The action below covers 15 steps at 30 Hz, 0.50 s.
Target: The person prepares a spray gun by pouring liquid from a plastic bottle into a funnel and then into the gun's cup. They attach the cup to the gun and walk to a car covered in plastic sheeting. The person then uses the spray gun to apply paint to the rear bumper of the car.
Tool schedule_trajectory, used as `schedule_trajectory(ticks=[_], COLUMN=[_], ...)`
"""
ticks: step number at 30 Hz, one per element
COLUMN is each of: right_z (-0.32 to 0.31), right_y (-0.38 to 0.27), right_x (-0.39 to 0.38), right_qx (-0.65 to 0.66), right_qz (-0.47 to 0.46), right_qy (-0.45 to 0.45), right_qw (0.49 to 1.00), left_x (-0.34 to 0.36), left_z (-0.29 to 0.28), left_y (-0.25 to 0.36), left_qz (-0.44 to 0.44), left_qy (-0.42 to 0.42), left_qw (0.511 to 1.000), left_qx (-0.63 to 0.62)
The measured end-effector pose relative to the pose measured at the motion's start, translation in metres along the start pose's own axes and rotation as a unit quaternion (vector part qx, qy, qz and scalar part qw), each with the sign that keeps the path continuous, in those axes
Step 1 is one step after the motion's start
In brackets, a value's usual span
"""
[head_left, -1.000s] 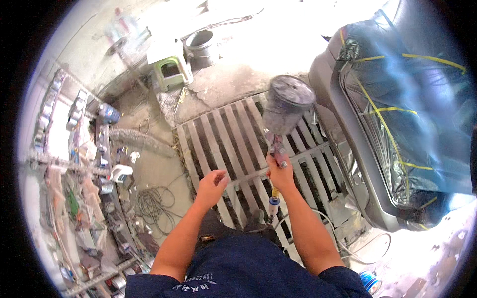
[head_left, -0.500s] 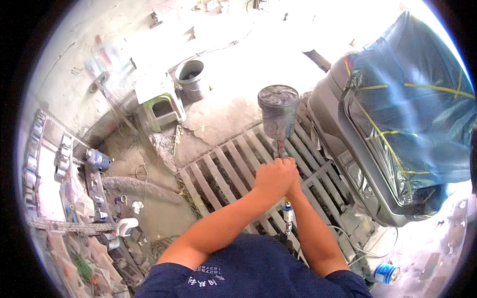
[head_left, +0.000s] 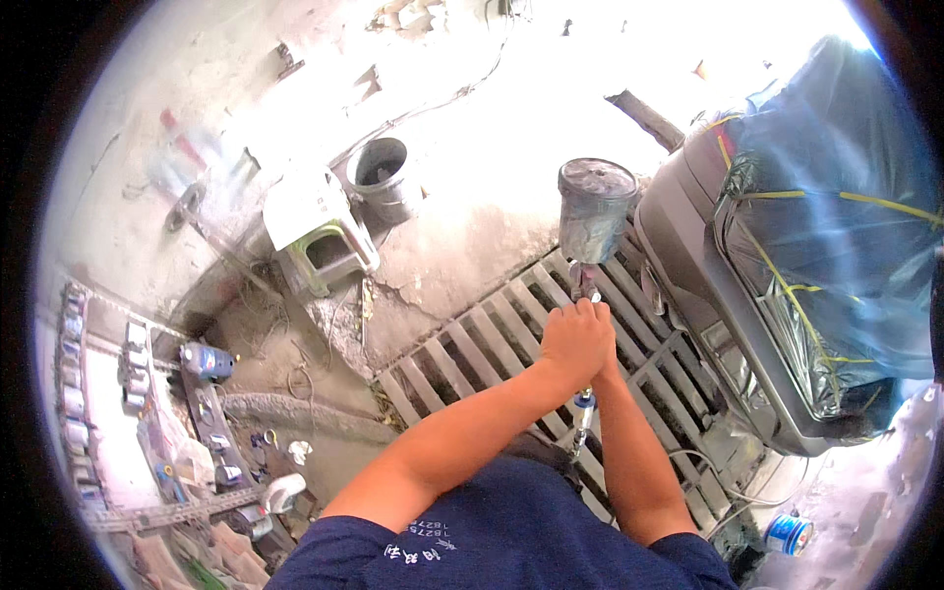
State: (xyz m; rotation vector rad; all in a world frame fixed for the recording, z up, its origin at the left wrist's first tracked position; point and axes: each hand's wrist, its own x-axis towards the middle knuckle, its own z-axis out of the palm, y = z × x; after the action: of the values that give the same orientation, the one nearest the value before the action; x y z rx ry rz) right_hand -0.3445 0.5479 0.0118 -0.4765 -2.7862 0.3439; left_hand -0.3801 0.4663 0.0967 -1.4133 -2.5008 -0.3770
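The spray gun (head_left: 585, 284) is projecting just past the fingers (head_left: 579, 310), above the grating (head_left: 657, 356) — the right hand (head_left: 609, 346) is gripping it, the left hand (head_left: 572, 339) overlapping, its hold unclear. A car (head_left: 688, 221) is standing right of the grating.

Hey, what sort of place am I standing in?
Probably a vehicle paint workshop: a car at right is masked with blue sheeting and yellow tape, your hands are at what looks like a cup-topped spray gun, and containers line shelves at left.
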Motion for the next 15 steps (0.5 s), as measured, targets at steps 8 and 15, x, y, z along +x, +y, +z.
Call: schedule_trajectory(ticks=[8, 15], right_z=[0.045, 0.063], right_y=[0.026, 0.027], right_x=[0.05, 0.05], right_qx=[0.551, 0.575], right_qz=[0.37, 0.467], right_qy=[0.037, 0.14], right_qw=[0.747, 0.657], left_x=[0.066, 0.097], left_z=[0.024, 0.064], left_y=[-0.048, -0.08], left_qz=[0.174, 0.292], left_qy=[-0.022, -0.072], left_qw=[0.984, 0.951], left_qx=[0.006, -0.075])
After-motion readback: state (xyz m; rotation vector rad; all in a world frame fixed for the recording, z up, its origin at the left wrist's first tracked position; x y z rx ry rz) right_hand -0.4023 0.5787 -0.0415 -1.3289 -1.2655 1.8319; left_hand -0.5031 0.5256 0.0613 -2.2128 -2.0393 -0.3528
